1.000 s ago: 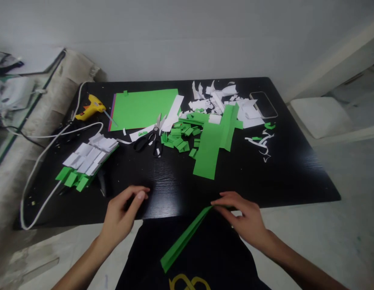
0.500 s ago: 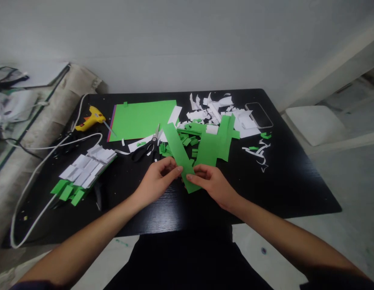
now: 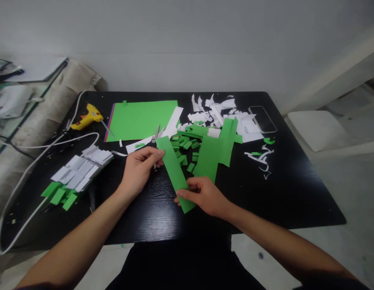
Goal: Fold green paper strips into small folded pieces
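Note:
Both hands hold one folded green paper strip over the black table. My left hand pinches the strip's far end, close to the scissors, which it partly hides. Its near end is gripped by my right hand, thumb on top. The strip runs diagonally from upper left to lower right, just left of a wider green paper piece.
A green sheet, a yellow glue gun with a white cord, and a stack of white and green slips lie to the left. Small green bits, white scraps and a phone lie behind.
A second ago the strip hung at the table's near edge in my right hand alone. Both hands brought it over the table, then my left hand slid to its far end.

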Tool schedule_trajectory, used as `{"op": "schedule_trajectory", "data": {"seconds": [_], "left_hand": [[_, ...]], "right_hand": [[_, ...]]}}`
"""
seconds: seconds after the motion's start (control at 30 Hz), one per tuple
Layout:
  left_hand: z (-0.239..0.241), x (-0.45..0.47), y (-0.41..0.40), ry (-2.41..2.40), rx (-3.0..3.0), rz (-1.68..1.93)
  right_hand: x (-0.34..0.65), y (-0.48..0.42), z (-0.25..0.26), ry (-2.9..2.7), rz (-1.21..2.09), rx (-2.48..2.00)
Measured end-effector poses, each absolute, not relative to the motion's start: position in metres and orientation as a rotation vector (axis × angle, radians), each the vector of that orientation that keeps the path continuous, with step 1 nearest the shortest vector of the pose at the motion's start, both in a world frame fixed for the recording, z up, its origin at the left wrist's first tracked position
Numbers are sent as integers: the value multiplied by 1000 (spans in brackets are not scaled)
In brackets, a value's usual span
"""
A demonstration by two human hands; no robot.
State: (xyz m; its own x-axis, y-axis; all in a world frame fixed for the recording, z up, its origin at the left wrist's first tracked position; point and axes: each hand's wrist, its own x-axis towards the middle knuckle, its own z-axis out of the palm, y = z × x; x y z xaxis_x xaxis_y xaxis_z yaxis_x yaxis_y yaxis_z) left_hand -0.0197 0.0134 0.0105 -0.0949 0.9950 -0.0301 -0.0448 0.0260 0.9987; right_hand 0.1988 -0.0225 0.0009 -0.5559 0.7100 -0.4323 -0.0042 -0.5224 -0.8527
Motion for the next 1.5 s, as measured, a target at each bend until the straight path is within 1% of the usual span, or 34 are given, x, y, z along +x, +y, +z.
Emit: {"op": "schedule_trajectory", "data": {"seconds": [0.17,0.4,0.53,0.67,0.83,1.13,1.33,1.5], "left_hand": [[7,-26,18,1242,1090,1418],[2,-22,13,1270,1116,1396],[2,-15,9,1246,1143,1307],[3,-7,2,1176,1174,1236],[-2,1,-7,1171,1246,1068],[-10,6,-13,1127,1425,911],[-9,10,-16,1092,1506,802],[-8,12,-16,1088,1598,755]], "right_hand": [[202,-36,0,-1252,2127,-1128],[206,-22,8,-1392,2209,-1069],[202,-2,12,-1319,2097,-1045],[199,10,6,-1417,1799,-1100],[199,8,-8,-1174,1754,-1118],[200,5,-13,-1160,1785,-1014],[205,12,-4,-1180,1629,-1142],[224,40,5,-952,1367,-1240]]}}
